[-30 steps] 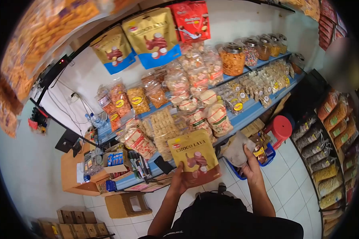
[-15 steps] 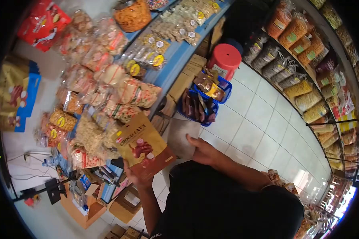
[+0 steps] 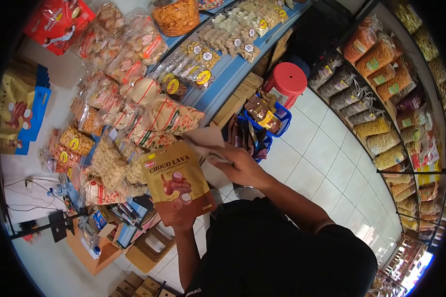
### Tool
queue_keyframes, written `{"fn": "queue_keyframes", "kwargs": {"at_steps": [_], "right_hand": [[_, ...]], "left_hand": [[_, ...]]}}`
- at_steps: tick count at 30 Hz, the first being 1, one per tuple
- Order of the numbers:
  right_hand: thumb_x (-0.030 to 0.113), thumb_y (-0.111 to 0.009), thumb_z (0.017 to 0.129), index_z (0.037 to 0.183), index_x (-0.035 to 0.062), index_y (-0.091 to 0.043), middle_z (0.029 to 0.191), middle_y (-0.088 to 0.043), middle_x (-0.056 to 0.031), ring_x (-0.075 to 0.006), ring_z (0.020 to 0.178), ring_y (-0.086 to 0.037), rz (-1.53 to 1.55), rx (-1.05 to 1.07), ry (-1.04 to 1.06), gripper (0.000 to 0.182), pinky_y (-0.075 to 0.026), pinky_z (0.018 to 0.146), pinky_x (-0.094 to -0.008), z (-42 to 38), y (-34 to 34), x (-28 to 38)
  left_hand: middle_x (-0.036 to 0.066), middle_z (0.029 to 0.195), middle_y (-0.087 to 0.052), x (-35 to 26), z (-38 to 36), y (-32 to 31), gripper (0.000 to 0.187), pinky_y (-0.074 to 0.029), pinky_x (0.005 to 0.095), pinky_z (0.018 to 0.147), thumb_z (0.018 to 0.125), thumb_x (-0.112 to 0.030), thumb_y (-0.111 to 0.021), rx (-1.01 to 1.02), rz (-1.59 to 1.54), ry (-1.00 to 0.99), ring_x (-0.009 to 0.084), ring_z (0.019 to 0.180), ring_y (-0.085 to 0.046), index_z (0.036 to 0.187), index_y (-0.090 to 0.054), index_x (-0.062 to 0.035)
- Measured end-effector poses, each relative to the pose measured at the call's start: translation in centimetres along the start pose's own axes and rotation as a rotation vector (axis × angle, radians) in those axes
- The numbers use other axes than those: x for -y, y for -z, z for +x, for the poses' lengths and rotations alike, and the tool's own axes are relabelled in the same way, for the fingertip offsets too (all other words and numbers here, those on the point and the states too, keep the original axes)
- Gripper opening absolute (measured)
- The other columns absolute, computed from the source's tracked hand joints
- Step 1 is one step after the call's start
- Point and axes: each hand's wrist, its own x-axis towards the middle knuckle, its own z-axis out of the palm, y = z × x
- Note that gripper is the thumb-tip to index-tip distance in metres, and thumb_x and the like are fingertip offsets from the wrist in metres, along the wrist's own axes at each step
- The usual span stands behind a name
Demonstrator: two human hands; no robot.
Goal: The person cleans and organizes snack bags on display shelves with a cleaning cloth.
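A gold and brown Choco Lava pouch [image 3: 176,183] stands front-up before my body. My left hand [image 3: 181,222] is mostly hidden behind its lower edge and holds it from below. My right hand [image 3: 240,166] is closed on a greyish cloth [image 3: 206,138], which lies against the pouch's upper right corner. Packed snack bags [image 3: 168,116] are heaped just beyond the pouch.
A blue counter [image 3: 223,81] carries more snack packets and a jar [image 3: 176,17]. Blue baskets [image 3: 282,123] and a red stool [image 3: 288,79] stand on the tiled floor. Shelves of bagged goods [image 3: 376,64] curve along the right. An open carton [image 3: 96,247] sits lower left.
My right hand has moved left and up with the cloth, bringing it onto the pouch's top corner. The pouch is now more upright and faces the camera more squarely.
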Motion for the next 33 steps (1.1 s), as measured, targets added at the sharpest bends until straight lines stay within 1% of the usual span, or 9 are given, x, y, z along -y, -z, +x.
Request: {"fn": "queue_keyframes", "kwargs": {"at_steps": [1, 4, 6, 8, 14, 20, 23, 26, 33], "right_hand": [[0.017, -0.068, 0.104, 0.145, 0.0106, -0.065, 0.134, -0.070, -0.0148, -0.0325, 0.118, -0.068, -0.100, 0.048, 0.079, 0.041, -0.051, 0.103, -0.0426, 0.9, -0.3, 0.7], [0.020, -0.066, 0.104, 0.156, 0.0173, -0.057, 0.147, -0.063, -0.0169, -0.0400, 0.139, -0.056, -0.348, 0.176, 0.229, 0.053, -0.036, 0.121, -0.0518, 2.3, -1.8, 1.3], [0.024, -0.064, 0.105, 0.161, 0.0215, -0.053, 0.155, -0.057, -0.0167, -0.0396, 0.148, -0.048, -0.432, 0.265, 0.240, 0.056, -0.025, 0.128, -0.0564, 2.3, -4.6, 0.6], [0.031, -0.059, 0.108, 0.162, 0.0229, -0.052, 0.157, -0.055, -0.0185, -0.0415, 0.151, -0.044, -0.418, 0.323, 0.252, 0.055, -0.020, 0.131, -0.0567, 2.0, -6.0, 0.8], [0.035, -0.053, 0.111, 0.159, 0.0239, -0.055, 0.153, -0.058, -0.0207, -0.0416, 0.151, -0.045, -0.400, 0.555, 0.305, 0.049, -0.018, 0.133, -0.0577, 0.0, -6.9, 3.2], [0.021, -0.060, 0.105, 0.135, 0.0090, -0.071, 0.135, -0.066, -0.0226, -0.0419, 0.140, -0.056, -0.118, 0.701, 0.371, 0.034, -0.039, 0.122, -0.0550, -1.9, -6.8, 3.6], [0.014, -0.061, 0.103, 0.126, 0.0040, -0.072, 0.127, -0.066, -0.0236, -0.0442, 0.126, -0.062, 0.094, 0.466, 0.118, 0.028, -0.047, 0.111, -0.0518, 0.1, -6.5, 4.4], [0.010, -0.061, 0.101, 0.121, 0.0013, -0.071, 0.121, -0.066, -0.0239, -0.0455, 0.116, -0.063, -0.193, 0.213, 0.285, 0.024, -0.049, 0.102, -0.0523, 5.3, -6.8, 7.1], [0.020, -0.052, 0.108, 0.156, 0.0142, -0.057, 0.148, -0.057, -0.0291, -0.0522, 0.136, -0.053, -0.381, 0.567, 0.450, 0.049, -0.037, 0.121, -0.0564, 10.2, -12.5, 4.8]], "left_hand": [[0.015, 0.131, -0.056, 0.3, 0.2, -0.2, 0.051, -0.050, 0.0377, 0.105, 0.104, -0.029, -0.067, -0.024, 0.056, -0.034, 0.0244, 0.117, -0.059, 0.145, -0.049, -0.0040], [0.013, 0.131, -0.055, 1.1, 1.0, -1.0, 0.059, -0.052, 0.0401, 0.106, 0.103, -0.030, -0.069, 0.279, 1.117, -0.324, 0.0263, 0.119, -0.059, 0.150, -0.046, -0.0052], [0.014, 0.142, -0.057, 0.5, 0.3, 1.6, 0.068, -0.051, 0.0487, 0.112, 0.108, -0.048, -0.057, 0.097, 0.389, -0.139, 0.0318, 0.131, -0.057, 0.159, -0.041, -0.0063], [0.016, 0.149, -0.056, 0.8, 0.6, 1.9, 0.072, -0.048, 0.0540, 0.116, 0.111, -0.057, -0.048, -0.193, 0.454, -0.226, 0.0359, 0.138, -0.055, 0.161, -0.040, -0.0070], [0.020, 0.158, -0.051, 0.6, 0.3, 1.6, 0.078, -0.041, 0.0586, 0.122, 0.111, -0.067, -0.033, 0.024, 0.114, -0.089, 0.0414, 0.144, -0.051, 0.161, -0.044, -0.0086], [0.020, 0.158, -0.050, 0.5, 0.3, 0.2, 0.074, -0.044, 0.0551, 0.120, 0.112, -0.064, -0.032, -0.115, 0.464, -0.176, 0.0400, 0.142, -0.052, 0.162, -0.040, -0.0093], [0.017, 0.145, -0.057, -0.4, 0.7, 0.4, 0.074, -0.050, 0.0565, 0.113, 0.112, -0.066, -0.033, -0.122, 0.241, -0.141, 0.0388, 0.136, -0.055, 0.157, -0.044, -0.0090], [0.011, 0.124, -0.059, -1.4, -0.1, 0.5, 0.077, -0.053, 0.0556, 0.105, 0.109, -0.073, -0.033, 0.037, 0.072, -0.048, 0.0334, 0.121, -0.057, 0.150, -0.050, -0.0102], [0.013, 0.129, -0.064, -4.8, 0.0, -0.2, 0.084, -0.052, 0.0582, 0.108, 0.105, -0.078, -0.039, 0.017, -0.020, -0.057, 0.0358, 0.121, -0.063, 0.154, -0.049, -0.0117]]}}
